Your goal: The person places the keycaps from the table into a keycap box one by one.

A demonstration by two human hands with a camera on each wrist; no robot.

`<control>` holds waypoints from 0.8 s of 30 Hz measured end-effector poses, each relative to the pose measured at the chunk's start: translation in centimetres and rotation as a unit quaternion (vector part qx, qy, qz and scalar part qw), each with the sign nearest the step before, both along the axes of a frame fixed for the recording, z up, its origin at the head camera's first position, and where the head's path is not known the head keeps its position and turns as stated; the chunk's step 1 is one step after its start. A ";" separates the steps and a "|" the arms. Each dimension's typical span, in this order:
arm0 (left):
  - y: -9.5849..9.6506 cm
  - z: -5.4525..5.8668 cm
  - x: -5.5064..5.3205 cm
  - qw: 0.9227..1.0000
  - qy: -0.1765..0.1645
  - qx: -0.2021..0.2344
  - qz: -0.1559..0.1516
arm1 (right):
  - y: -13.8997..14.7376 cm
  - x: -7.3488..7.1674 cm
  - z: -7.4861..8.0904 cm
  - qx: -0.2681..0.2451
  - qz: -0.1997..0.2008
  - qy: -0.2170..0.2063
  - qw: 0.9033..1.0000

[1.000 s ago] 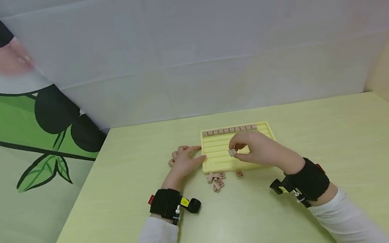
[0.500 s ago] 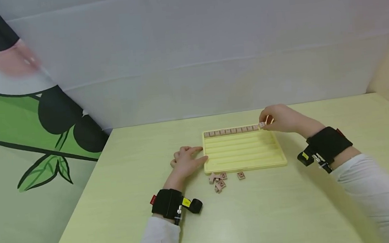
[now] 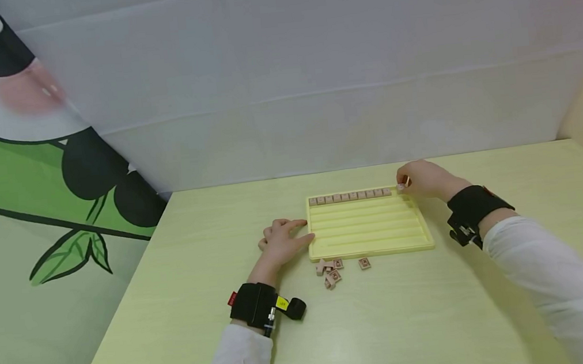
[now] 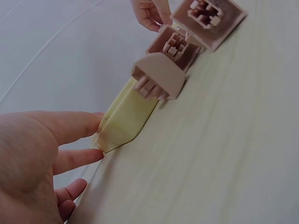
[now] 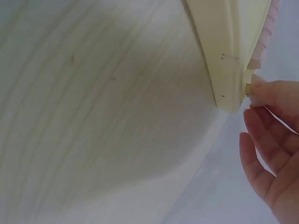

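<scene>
Pale, creased backdrop (image 3: 314,87) behind yellowish table (image 3: 402,317)

Creased pale cloth (image 3: 314,87) and a cartoon print (image 3: 9,166) bordering the tabletop (image 3: 397,323) suggest a screened-off booth.

The tray (image 3: 364,236) is yellow, and the little key caps (image 4: 163,73) are pinky brown. The table (image 3: 412,310) is pale yellow with wood lines. The sleeves (image 3: 240,360) are white, the wrist bands (image 3: 252,304) black. The painted leaf (image 3: 63,260) is green with black edges.

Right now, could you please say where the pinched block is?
In the head view, the right hand holds the pinched block at the tray's far right corner, right of the block row.
</scene>
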State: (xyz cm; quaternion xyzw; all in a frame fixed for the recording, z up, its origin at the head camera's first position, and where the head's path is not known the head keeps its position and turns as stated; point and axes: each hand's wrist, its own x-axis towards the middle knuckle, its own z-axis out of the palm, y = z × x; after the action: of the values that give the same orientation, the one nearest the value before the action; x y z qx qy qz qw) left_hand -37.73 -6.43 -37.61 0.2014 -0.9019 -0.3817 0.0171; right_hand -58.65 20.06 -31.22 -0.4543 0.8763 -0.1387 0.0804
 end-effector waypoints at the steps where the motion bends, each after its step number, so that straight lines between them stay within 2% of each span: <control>1: 0.0 0.1 0.0 1.000 0.000 0.001 0.000 | 0.0 -0.1 -0.1 0.004 -0.001 0.003 1.000; 19: -0.1 0.1 0.3 1.000 -0.003 -0.004 0.000 | -0.5 -0.5 -0.9 0.019 0.004 0.028 0.999; 24: 0.0 0.1 0.3 1.000 -0.004 -0.004 0.001 | -0.7 -0.3 -0.9 0.019 0.004 0.024 1.000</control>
State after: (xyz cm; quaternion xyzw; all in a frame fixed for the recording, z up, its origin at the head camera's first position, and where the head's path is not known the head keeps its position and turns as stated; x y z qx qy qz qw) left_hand -37.41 -6.47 -37.52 0.2037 -0.9032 -0.3776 0.0146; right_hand -58.98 19.31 -32.14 -0.4599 0.8784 -0.1109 0.0681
